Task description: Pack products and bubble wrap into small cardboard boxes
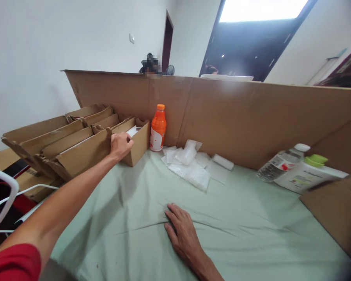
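My left hand (121, 145) reaches out to a narrow, open-topped cardboard box (140, 144) on the cloth. Its fingers are curled over the box's near end, and the fingertips are partly hidden. Inside that box something white (132, 131) shows, too little of it to name. My right hand (179, 230) lies palm down on the pale green cloth (146, 249), fingers stretched out and holding nothing. Just beyond the box stands an orange bottle (158, 128), upright. Bubble-wrap pouches (190, 162) lie in a loose heap to its right.
More cardboard boxes (78, 156) stand in rows at the left. A tall cardboard wall (236, 121) runs along the back. On the right, a clear water bottle (280, 163) leans beside a white pouch (307, 175) with a green cap. A cardboard flap (336, 207) borders the right edge.
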A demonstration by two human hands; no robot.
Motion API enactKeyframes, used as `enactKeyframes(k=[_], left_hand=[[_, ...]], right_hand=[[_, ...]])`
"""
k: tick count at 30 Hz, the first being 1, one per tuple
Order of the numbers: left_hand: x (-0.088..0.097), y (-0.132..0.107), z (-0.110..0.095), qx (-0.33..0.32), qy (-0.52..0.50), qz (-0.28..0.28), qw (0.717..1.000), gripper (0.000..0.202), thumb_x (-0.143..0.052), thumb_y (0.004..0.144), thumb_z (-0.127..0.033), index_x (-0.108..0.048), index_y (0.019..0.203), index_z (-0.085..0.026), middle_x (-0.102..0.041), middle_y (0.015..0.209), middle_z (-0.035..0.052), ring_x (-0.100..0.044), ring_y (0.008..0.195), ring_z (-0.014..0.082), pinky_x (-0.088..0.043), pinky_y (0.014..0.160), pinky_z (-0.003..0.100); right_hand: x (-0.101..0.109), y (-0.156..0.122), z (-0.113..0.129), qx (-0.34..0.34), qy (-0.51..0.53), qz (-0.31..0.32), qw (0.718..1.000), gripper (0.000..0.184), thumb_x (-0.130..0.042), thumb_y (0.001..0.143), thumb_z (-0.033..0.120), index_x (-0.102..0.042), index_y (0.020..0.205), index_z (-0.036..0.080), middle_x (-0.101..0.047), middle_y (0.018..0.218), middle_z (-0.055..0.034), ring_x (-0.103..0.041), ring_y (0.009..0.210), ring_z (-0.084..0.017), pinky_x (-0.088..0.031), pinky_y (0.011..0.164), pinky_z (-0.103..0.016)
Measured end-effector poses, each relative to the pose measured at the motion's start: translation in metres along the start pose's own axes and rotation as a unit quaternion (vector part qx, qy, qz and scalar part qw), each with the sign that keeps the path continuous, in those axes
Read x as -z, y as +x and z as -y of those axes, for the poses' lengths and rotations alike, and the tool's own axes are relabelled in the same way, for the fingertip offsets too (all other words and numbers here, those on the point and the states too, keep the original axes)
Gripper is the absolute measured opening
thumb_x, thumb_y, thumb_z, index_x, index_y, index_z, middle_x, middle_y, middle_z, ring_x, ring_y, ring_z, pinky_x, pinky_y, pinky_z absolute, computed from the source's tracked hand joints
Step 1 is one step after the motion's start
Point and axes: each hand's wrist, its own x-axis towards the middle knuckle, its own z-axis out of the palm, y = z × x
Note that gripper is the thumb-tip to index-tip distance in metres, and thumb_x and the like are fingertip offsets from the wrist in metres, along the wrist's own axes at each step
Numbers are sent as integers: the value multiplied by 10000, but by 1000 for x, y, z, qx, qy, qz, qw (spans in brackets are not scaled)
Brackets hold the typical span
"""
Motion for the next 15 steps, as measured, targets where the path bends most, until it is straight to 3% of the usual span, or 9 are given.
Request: enactKeyframes(k=[6, 7, 11, 13, 15], left_hand=[[69, -96, 12, -63, -25, -17, 998, 100, -525, 773, -273, -566, 689, -237, -689, 768, 36, -643, 828, 242, -460, 939, 424], [80, -115, 13, -88, -42, -46, 994, 110, -536, 791, -288, -571, 697, -241, -688, 760, 27, -645, 813, 241, -470, 933, 432], [116, -185, -1, -173, -75, -86, 978, 57, -617, 844, -240, -607, 794, -267, -685, 753, -12, -649, 802, 226, -478, 959, 459], [128, -210, -12, -211, -109, -79, 968, 126, -644, 839, -161, -641, 896, -273, -702, 827, -8, -662, 839, 212, -500, 953, 442], [136, -225, -18, -220, -150, -94, 959, 284, -656, 821, -99, -656, 1056, -258, -709, 1018, 38, -670, 978, 227, -521, 952, 434]], right_hand=[[6, 0, 7, -13, -2, 20, 1000, 347, -554, 905, 183, -672, 1231, 172, -625, 1385, -140, -568, 1295, -315, -480, 1057, -531], [7, 1, 7, -17, -1, 22, 1000, 345, -557, 904, 184, -674, 1228, 175, -625, 1386, -137, -567, 1294, -315, -478, 1059, -529], [5, 0, 6, -11, 3, 12, 1000, 338, -553, 908, 185, -674, 1223, 170, -624, 1384, -138, -567, 1285, -312, -483, 1054, -527], [2, -1, 2, -1, 9, -9, 1000, 338, -551, 916, 194, -666, 1232, 161, -629, 1374, -148, -577, 1274, -307, -493, 1044, -520], [-1, -2, -1, 6, 15, -30, 999, 332, -550, 926, 207, -663, 1234, 158, -638, 1357, -157, -593, 1258, -301, -503, 1033, -512]])
